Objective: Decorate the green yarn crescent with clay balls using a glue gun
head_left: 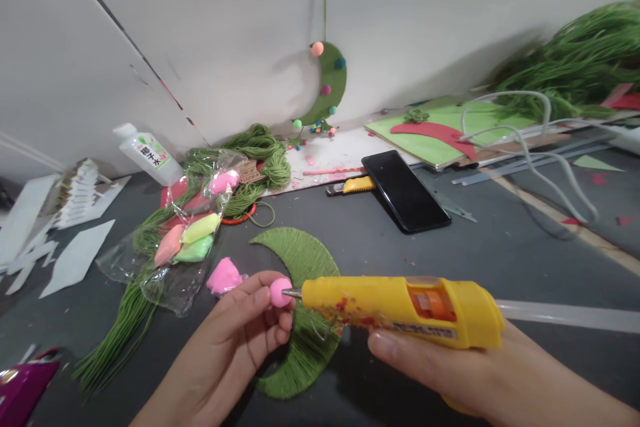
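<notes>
My left hand [240, 333] pinches a small pink clay ball [280, 292] between thumb and fingers. My right hand [450, 367] grips a yellow hot glue gun [405, 310], its metal nozzle touching the ball. Beneath both lies a crescent wrapped in green yarn [305, 260] on the dark table. A pink lump of clay [225, 275] rests just left of the crescent.
A plastic bag of coloured clay pieces [187, 240] lies over green yarn strands [125, 320]. A black phone [405, 190], a yellow box cutter [353, 185], a glue bottle [147, 153], white card pieces [75, 257] and a cable [540, 167] surround the spot. A finished green moon [327, 83] hangs on the wall.
</notes>
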`<state>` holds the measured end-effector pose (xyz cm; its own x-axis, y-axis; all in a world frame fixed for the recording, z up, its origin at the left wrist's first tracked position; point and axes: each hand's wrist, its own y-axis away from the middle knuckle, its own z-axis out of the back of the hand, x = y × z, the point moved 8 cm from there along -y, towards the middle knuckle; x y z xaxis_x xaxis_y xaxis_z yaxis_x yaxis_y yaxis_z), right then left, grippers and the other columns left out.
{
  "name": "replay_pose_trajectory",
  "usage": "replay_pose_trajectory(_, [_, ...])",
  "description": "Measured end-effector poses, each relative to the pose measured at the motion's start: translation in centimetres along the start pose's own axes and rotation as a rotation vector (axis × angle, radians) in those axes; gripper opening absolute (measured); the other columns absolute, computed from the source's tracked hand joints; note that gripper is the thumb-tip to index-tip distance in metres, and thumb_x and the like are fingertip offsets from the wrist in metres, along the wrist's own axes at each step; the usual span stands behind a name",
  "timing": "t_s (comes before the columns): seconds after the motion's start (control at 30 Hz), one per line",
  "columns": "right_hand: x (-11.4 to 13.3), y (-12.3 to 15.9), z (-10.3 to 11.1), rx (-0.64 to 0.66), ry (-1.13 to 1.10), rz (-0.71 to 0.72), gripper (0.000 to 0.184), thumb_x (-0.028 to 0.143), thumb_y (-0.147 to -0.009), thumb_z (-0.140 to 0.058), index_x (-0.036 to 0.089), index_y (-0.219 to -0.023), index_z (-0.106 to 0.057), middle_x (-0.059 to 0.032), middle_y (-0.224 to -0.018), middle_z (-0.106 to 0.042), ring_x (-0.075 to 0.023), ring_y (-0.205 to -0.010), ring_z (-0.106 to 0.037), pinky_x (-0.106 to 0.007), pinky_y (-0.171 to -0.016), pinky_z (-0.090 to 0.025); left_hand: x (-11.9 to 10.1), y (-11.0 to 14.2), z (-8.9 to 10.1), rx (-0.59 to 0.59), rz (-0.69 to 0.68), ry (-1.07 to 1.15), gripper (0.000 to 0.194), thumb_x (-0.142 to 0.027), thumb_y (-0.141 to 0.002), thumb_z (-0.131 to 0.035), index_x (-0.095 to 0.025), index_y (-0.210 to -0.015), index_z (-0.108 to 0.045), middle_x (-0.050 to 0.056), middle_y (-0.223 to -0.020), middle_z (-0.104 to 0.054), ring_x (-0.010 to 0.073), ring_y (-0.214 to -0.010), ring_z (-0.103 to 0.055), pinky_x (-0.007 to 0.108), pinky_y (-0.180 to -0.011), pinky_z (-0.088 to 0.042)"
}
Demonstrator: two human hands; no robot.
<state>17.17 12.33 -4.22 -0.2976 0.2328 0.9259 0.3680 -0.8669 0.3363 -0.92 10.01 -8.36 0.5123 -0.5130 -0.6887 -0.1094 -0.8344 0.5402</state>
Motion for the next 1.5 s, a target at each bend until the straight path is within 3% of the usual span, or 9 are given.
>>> replay_pose_trajectory(0.17, [-0.3, 0.2, -0.1, 0.031, 0.034, 0.007, 0.028, 0.052, -0.071, -0.067, 0.038, -0.093, -0.076, 0.003, -0.055, -0.068, -0.0238, -0.08, -0.068, -0.028, -0.078, -0.055, 0.0, 0.0, -0.2, 0.015, 0.014, 0.015, 0.01, -0.016, -0.08, -0.067, -0.016, -0.088, -0.073, 0.001, -0.073, -0.066, 0.0073, -0.064, -0.059, 0.017, -0.067, -0.054])
replay_pose_trajectory(0.37, [0.0, 0.0, -0.1, 0.038, 0.052, 0.045, 0.029, 0.051, -0.073, -0.065, 0.037, -0.095, -0.076, 0.0019, -0.079, -0.076, -0.0206, -0.069, -0.068, -0.025, -0.063, -0.056, -0.2, 0.0, -0.3, 0.002, 0.014, 0.004, 0.009, -0.016, -0.081, -0.066, -0.016, -0.086, -0.073, 0.001, -0.074, -0.066, 0.0072, -0.065, -0.06, 0.017, -0.068, -0.054])
replay_pose_trajectory(0.73, [0.4, -0.1, -0.1, 0.065, 0.065, 0.099, 0.035, 0.05, -0.077, -0.062, 0.033, -0.105, -0.073, -0.0006, -0.096, -0.075, -0.0237, -0.081, -0.07, -0.032, -0.079, -0.057, -0.5, 0.0, 0.0, -0.004, -0.013, 0.01, 0.009, -0.014, -0.079, -0.067, -0.017, -0.085, -0.073, 0.001, -0.073, -0.065, 0.0076, -0.065, -0.06, 0.017, -0.066, -0.054])
replay_pose_trajectory(0.87, [0.4, -0.2, 0.2, 0.048, 0.06, 0.099, 0.036, 0.048, -0.08, -0.061, 0.034, -0.111, -0.07, -0.0014, -0.1, -0.074, -0.0254, -0.092, -0.068, -0.035, -0.085, -0.055, -1.0, 0.0, -0.3, 0.015, -0.069, -0.091, 0.009, -0.02, -0.078, -0.069, -0.016, -0.086, -0.071, 0.0, -0.073, -0.063, 0.0074, -0.066, -0.058, 0.016, -0.064, -0.051])
replay_pose_trajectory(0.93, [0.7, -0.2, 0.7, 0.001, 0.012, 0.113, 0.037, 0.047, -0.078, -0.063, 0.033, -0.112, -0.07, -0.002, -0.094, -0.075, -0.0257, -0.09, -0.069, -0.033, -0.079, -0.057, -1.1, -0.1, -0.3, 0.015, -0.117, -0.216, 0.011, -0.024, -0.076, -0.071, -0.017, -0.086, -0.069, -0.002, -0.072, -0.062, 0.0068, -0.064, -0.057, 0.014, -0.062, -0.049])
replay_pose_trajectory(1.1, [0.5, -0.5, 2.3, -0.129, -0.115, 0.101, 0.036, 0.051, -0.07, -0.07, 0.026, -0.096, -0.075, -0.0017, -0.076, -0.073, -0.0196, -0.066, -0.066, -0.023, -0.053, -0.054, -2.2, 0.0, -0.7, -0.072, -0.428, -0.843, 0.017, -0.025, -0.074, -0.071, -0.024, -0.089, -0.064, -0.002, -0.082, -0.066, 0.0112, -0.075, -0.061, 0.019, -0.069, -0.05])
replay_pose_trajectory(1.23, [0.7, -0.6, 2.6, -0.115, -0.255, 0.16, 0.026, 0.046, -0.072, -0.072, 0.029, -0.091, -0.075, 0.0046, -0.073, -0.071, -0.0108, -0.061, -0.062, -0.015, -0.055, -0.052, -1.1, 1.0, -4.4, 0.117, -0.774, -1.398, 0.008, -0.02, -0.084, -0.059, -0.024, -0.091, -0.061, -0.002, -0.088, -0.066, 0.0113, -0.079, -0.061, 0.02, -0.072, -0.049])
replay_pose_trajectory(1.33, [1.1, -0.5, 2.2, -0.054, -0.279, 0.193, 0.021, 0.043, -0.074, -0.072, 0.032, -0.091, -0.075, 0.0066, -0.073, -0.071, -0.0108, -0.065, -0.066, -0.015, -0.062, -0.054, 0.0, 1.7, -5.7, 0.196, -0.958, -1.536, 0.017, -0.015, -0.085, -0.056, -0.023, -0.1, -0.057, -0.001, -0.091, -0.066, 0.0098, -0.082, -0.061, 0.018, -0.075, -0.049])
replay_pose_trajectory(1.5, [1.6, 0.0, 2.0, -0.041, -0.322, 0.195, 0.025, 0.039, -0.077, -0.071, 0.038, -0.102, -0.072, 0.0085, -0.085, -0.075, -0.0147, -0.085, -0.07, -0.018, -0.081, -0.054, 0.7, 2.6, -6.3, 0.196, -1.163, -1.656, 0.019, -0.016, -0.088, -0.054, -0.016, -0.106, -0.056, 0.004, -0.095, -0.066, 0.0121, -0.089, -0.062, 0.019, -0.085, -0.049])
